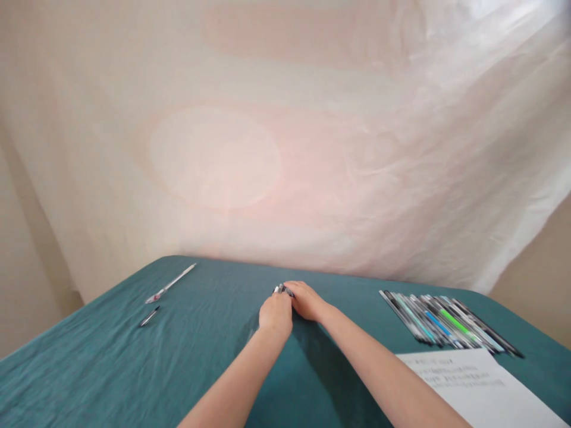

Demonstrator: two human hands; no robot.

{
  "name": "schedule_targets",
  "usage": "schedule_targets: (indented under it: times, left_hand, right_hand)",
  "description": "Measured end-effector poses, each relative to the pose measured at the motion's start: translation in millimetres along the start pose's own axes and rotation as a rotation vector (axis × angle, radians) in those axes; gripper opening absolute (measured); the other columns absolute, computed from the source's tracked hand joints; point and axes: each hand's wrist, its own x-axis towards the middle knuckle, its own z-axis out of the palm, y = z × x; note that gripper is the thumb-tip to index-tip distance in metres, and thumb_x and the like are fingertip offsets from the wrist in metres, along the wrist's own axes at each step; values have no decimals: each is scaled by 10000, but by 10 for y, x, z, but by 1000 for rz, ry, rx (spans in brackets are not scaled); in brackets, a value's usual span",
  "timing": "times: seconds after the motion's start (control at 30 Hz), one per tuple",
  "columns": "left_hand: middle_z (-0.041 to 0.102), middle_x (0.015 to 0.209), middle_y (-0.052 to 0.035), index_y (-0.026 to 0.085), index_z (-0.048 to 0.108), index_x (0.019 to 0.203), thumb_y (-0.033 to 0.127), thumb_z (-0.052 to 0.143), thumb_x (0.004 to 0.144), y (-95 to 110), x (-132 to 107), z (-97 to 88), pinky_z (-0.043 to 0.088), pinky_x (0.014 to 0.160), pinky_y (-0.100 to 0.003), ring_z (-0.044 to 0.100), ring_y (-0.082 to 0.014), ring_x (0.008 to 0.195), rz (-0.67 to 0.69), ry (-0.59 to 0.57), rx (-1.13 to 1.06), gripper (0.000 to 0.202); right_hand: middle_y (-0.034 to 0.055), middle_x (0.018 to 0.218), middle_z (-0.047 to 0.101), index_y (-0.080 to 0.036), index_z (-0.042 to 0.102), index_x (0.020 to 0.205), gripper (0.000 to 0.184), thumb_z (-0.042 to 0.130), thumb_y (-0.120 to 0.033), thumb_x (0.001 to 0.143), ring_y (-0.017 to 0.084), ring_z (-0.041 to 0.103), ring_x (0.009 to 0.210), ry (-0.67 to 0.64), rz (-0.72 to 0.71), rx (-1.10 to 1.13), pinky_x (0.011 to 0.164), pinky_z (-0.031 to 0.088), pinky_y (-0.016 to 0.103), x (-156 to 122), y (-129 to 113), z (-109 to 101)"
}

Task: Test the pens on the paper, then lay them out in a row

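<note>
Near the far middle of the table, my left hand (276,312) is closed, knuckles up, around a small bundle of pens (280,289). Only white, grey and black ends of the bundle show above the fist. My right hand (306,299) touches it from the right, its fingers curled over the dark ends. Both palms and most of the fingertips are hidden from me, and I cannot make out how many pens are held.
On the right, several pens (450,321) lie side by side in a row, a bright green one among them. A printed white sheet (486,392) is in front of them. At left lie a long clear pen (172,283) and a short dark pen (149,316) on the green tablecloth (111,368).
</note>
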Motion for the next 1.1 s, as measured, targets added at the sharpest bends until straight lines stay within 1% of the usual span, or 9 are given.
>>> schedule_targets:
  times: [0.13,0.23,0.4,0.47,0.57,0.7,0.8,0.97,1.1]
  left_hand:
    - [618,929,-167,94,585,943,46,346,790,8,4,41,460,759,-354,603,-237,883,16,9,-13,288]
    - [623,916,-158,98,578,939,38,357,774,12,-1,84,459,757,-346,603,-234,880,38,13,-21,282]
    - [624,909,-154,95,570,934,26,340,771,81,-40,136,454,760,-332,598,-231,887,78,15,-27,290]
    - [624,905,-149,95,572,923,25,358,760,129,-64,139,449,770,-329,594,-231,894,94,8,-31,277]
    - [617,915,-151,94,571,916,35,386,750,190,-98,135,446,778,-326,590,-231,899,103,-4,-39,255]
    - [613,928,-151,96,572,917,39,424,725,221,-119,136,446,777,-333,589,-239,898,105,-18,-50,249]
    - [621,907,-145,99,581,898,38,434,715,225,-120,137,449,770,-326,594,-242,884,106,-32,-61,243]
    - [630,902,-142,101,596,884,36,445,699,218,-109,126,443,775,-308,596,-238,881,94,-46,-87,248]
    - [639,886,-135,116,612,834,49,482,661,185,-101,109,441,769,-301,598,-235,872,97,-48,-122,226]
  right_hand:
    - [94,1079,560,-152,518,1080,325,492,-121,758,202,480,1011,47,31,-69,891,331,337,-158,16,-34]
    - [69,1000,579,-174,548,1004,267,514,-120,744,189,497,953,55,50,-99,839,357,309,-335,35,-109]
    - [41,893,586,-179,584,851,140,483,-122,773,158,521,874,24,-23,-153,805,358,283,-669,46,-260]
    - [42,888,586,-176,582,854,137,484,-123,774,159,522,869,17,-27,-164,800,361,282,-782,42,-312]
    - [45,898,585,-180,574,885,155,510,-126,755,170,519,877,15,31,-173,785,374,275,-884,49,-360]
    - [52,909,579,-183,567,907,181,532,-138,735,176,518,880,82,179,-185,781,382,272,-899,93,-365]
    - [57,890,573,-178,579,904,172,549,-189,735,174,528,855,106,270,-165,776,383,273,-868,132,-350]
    - [48,850,557,-181,602,847,174,543,-314,752,162,534,795,126,314,-134,717,391,260,-814,156,-306]
    - [36,824,543,-188,595,800,154,545,-322,743,151,527,755,146,342,-151,667,384,245,-764,148,-259]
